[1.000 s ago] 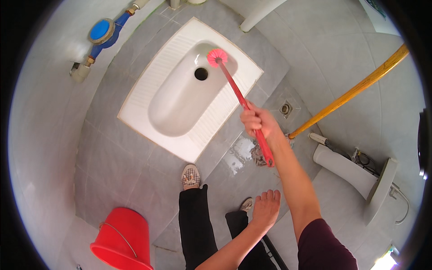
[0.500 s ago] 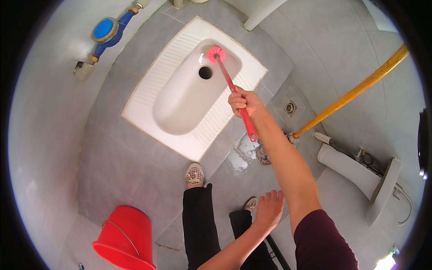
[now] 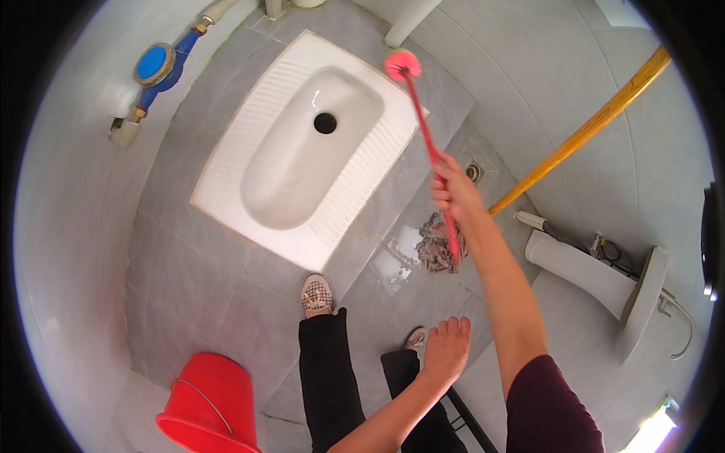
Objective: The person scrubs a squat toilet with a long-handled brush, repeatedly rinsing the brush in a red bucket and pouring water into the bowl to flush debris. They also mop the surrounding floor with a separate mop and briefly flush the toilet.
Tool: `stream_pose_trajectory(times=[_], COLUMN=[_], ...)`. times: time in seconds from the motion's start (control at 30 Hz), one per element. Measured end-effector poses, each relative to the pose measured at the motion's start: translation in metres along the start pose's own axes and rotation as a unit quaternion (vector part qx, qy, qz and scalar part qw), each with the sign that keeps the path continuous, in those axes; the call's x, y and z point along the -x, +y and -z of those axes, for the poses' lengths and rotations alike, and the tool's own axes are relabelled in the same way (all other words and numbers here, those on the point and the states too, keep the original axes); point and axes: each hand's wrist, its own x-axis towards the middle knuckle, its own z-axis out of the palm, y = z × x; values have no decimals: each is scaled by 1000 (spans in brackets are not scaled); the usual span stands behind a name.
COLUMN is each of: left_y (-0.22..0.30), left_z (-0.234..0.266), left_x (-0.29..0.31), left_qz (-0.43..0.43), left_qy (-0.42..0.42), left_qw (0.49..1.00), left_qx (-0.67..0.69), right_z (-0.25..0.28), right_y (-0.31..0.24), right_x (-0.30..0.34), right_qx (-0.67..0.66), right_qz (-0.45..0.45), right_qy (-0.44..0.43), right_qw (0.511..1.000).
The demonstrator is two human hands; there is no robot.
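My right hand (image 3: 455, 189) is closed around the handle of a red toilet brush (image 3: 424, 124). Its round pink bristle head (image 3: 403, 65) is in the air beyond the right edge of the white squat toilet (image 3: 258, 181), and the handle's lower end points back towards me. My left hand (image 3: 447, 349) is low in front of my body, back up, with its fingers curled in. Nothing shows in it, though its palm side is hidden.
A wooden-handled mop (image 3: 578, 136) leans at the right, its grey head (image 3: 436, 245) on wet tiles by a floor drain (image 3: 473, 172). A red bucket (image 3: 211, 400) stands lower left. A white washbasin (image 3: 578, 272) is at right; a blue water meter (image 3: 160, 66) is on the left wall.
My right hand has moved right and slightly towards me. The brush head has come out from over the toilet bowl, to the right and farther up. My left hand has barely moved.
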Motion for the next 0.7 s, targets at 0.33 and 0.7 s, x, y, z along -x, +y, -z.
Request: stream_pose_trajectory(times=[0.33, 0.7], left_y=[-2, 4], left_z=[-10, -18], left_x=[8, 4], left_qz=[20, 1], left_qy=[-14, 22], left_qw=[1000, 999], left_qx=[-17, -26], right_z=[-26, -71], right_y=[83, 11], right_x=[63, -20], right_qx=[120, 301], right_qz=[-60, 52], right_qy=[7, -5], right_qw=[991, 952])
